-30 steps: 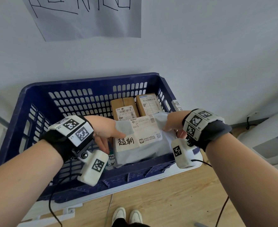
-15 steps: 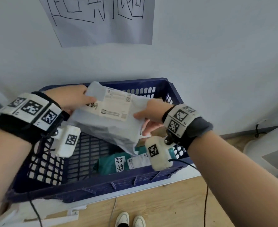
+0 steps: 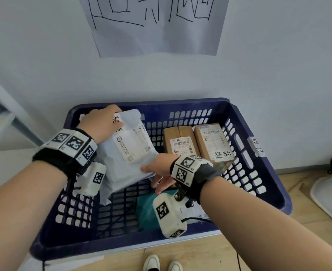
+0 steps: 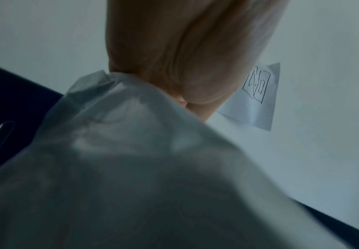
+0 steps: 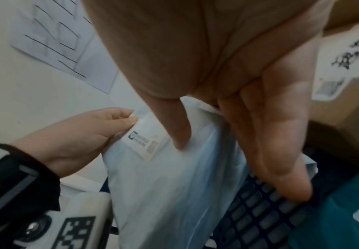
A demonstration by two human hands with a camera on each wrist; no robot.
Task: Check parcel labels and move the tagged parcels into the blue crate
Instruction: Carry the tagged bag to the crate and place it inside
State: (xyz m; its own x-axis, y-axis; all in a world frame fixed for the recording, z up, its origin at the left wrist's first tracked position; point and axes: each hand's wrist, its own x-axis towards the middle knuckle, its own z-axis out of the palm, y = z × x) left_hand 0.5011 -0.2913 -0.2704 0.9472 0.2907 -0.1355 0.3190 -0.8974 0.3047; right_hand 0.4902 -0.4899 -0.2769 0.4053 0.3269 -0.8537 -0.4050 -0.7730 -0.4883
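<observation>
The blue crate stands on the floor against the wall. A white poly mailer with a printed label and a handwritten tag leans in the crate's back left. My left hand grips its upper end; the left wrist view shows the mailer filling the frame under my left hand. My right hand is at the lower right corner, thumb touching the mailer, fingers straight beside it. Two brown boxes stand at the back right. A teal parcel lies at the front.
A paper sign with large handwriting hangs on the wall above the crate. A paper slip is stuck to the crate's right rim. Wooden floor and my shoes are in front. A white appliance is at the right.
Both hands lifted the white mailer off the teal parcel, carried it left and lowered it into the crate's back left. My right hand's fingers have straightened.
</observation>
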